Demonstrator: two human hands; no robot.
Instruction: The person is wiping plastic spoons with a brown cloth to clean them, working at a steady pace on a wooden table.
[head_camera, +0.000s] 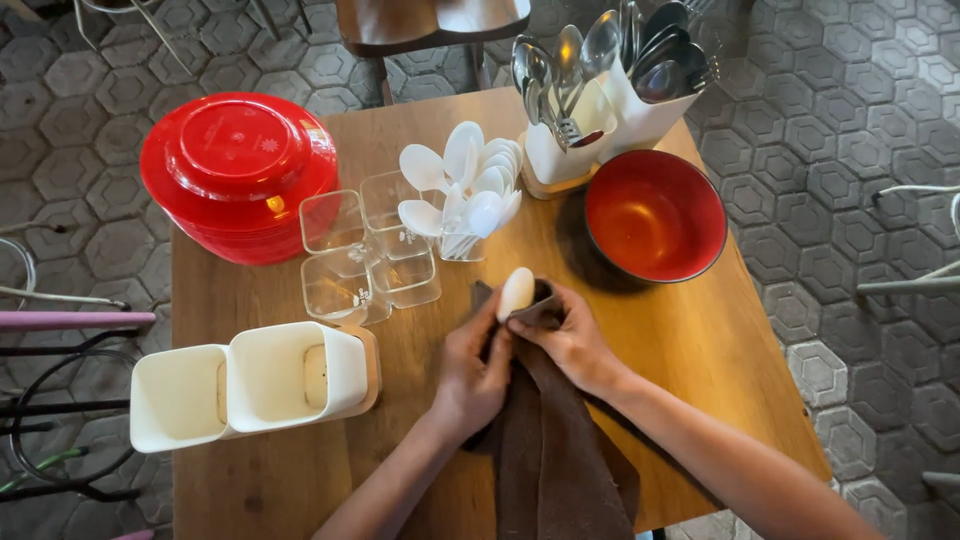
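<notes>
Currently: white plastic spoon (516, 292), bowl protruding just below the clear spoon holder (462, 243), gripped through brown cloth (548, 440) by left hand (470, 375) and right hand (568, 340); best rubbed with steady, even pressure.

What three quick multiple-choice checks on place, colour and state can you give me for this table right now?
1. Where is the red bowl? A right of the hands B on the floor C inside the white holder
2. What colour is the cloth? A white B brown C red
3. What is the white spoon doing? A lying loose B standing in a cup C held in cloth by both hands

A: it sits on the wooden table, right side. B: dark brown fabric. C: the left hand and right hand wrap it.
</notes>
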